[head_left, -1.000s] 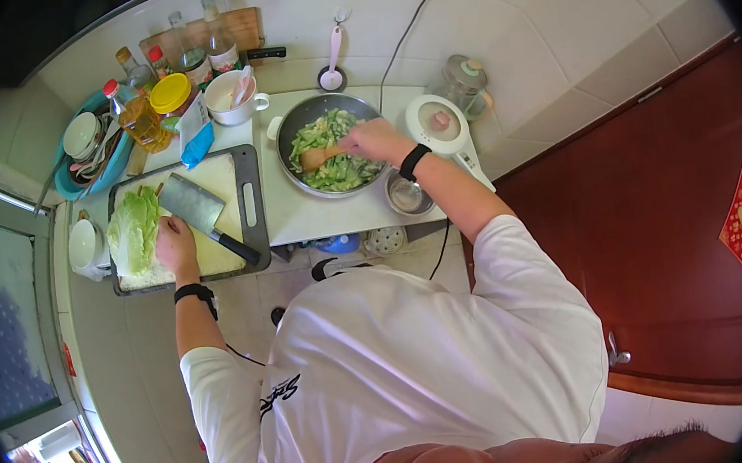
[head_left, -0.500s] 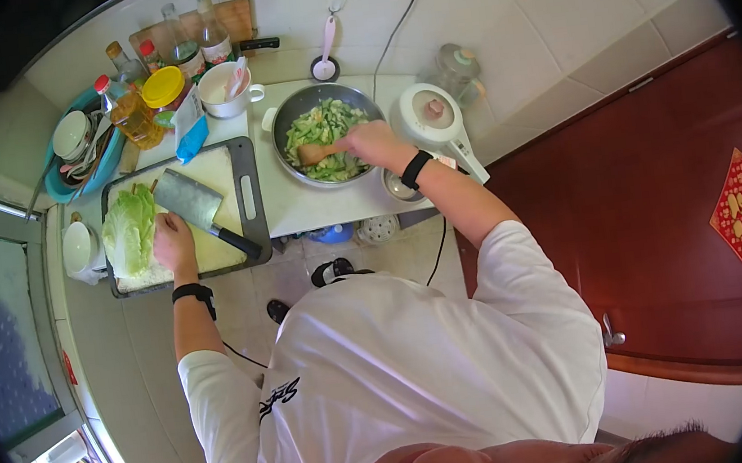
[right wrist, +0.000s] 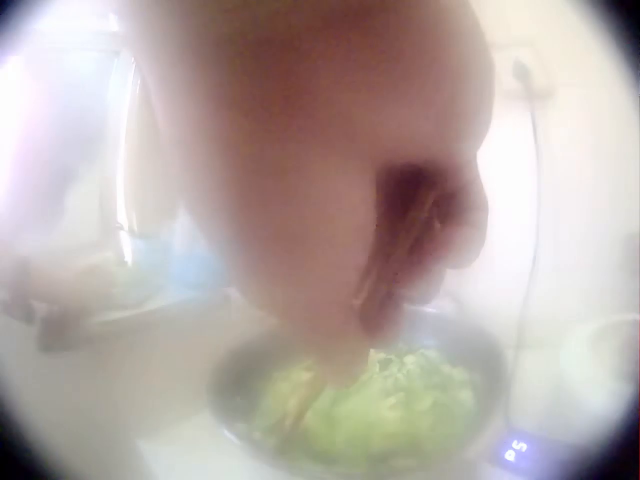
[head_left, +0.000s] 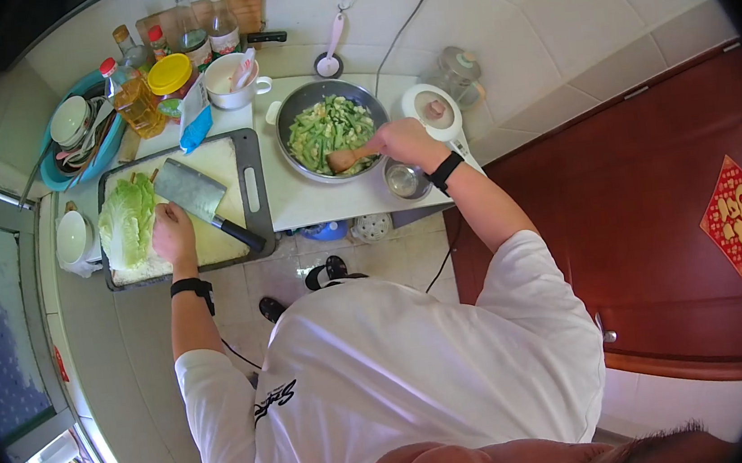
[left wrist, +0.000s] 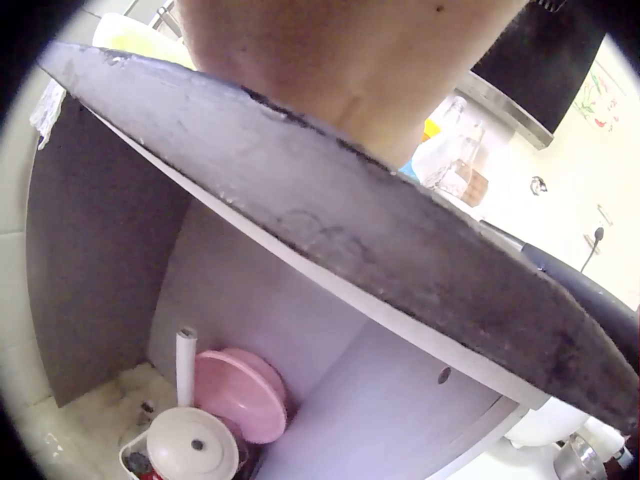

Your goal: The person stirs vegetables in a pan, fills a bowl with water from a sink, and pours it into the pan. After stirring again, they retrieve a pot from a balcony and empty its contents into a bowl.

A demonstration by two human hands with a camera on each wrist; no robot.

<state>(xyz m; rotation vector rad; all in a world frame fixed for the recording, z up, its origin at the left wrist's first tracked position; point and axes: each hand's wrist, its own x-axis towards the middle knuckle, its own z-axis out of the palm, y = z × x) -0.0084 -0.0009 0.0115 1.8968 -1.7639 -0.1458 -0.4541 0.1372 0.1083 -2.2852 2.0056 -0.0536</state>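
My right hand grips a wooden spatula, its blade down among chopped green vegetables near the front of a dark, deep pan. In the right wrist view, the blurred curled fingers stand above the pan. My left hand rests on the cutting board, right at the edge of a leafy cabbage. Its fingertips are turned away from the head view and hidden behind the board's edge in the left wrist view. Beside it lies a cleaver, handle toward the front right corner.
A small metal bowl and a white lidded pot stand right of the pan. Behind the board are a white cup, an oil bottle and a blue basin of dishes. A pink basin sits under the counter.
My right hand has moved the spatula from the left part of the pan toward its front right, through the vegetables. My left hand has stayed beside the cabbage. The head view has shifted slightly.
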